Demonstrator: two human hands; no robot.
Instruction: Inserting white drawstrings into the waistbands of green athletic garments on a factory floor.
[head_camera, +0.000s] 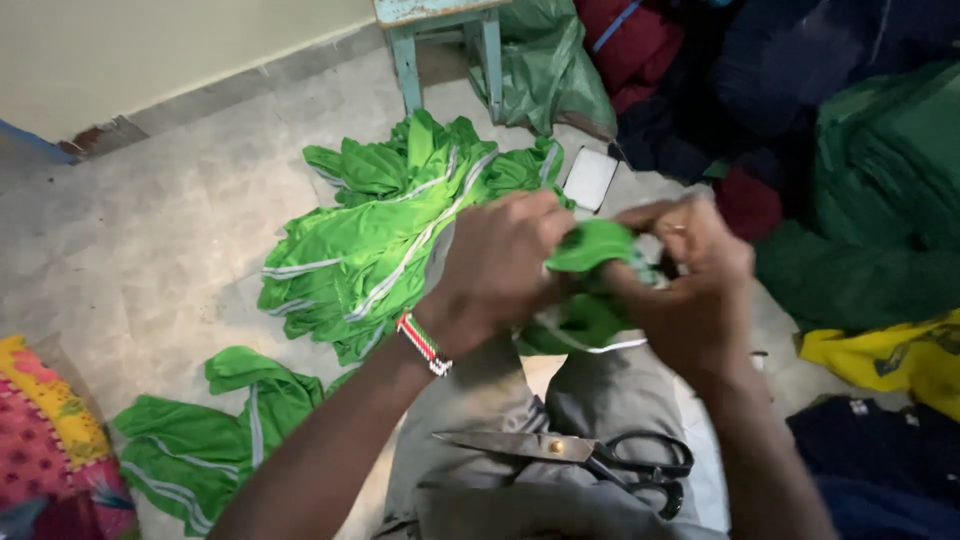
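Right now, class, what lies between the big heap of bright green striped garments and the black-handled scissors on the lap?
In the head view, the left hand and its forearm, wearing a beaded wristband, cross that stretch above the grey trousers.

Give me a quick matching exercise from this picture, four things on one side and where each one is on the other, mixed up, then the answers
Things:
1. scissors
2. beaded bracelet
3. green garment pile
4. yellow cloth

Places:
A. on the floor, ahead of the hands
B. on the left wrist
C. at the right edge
D. on the lap

Pairs: 1-D, 2-B, 3-A, 4-C
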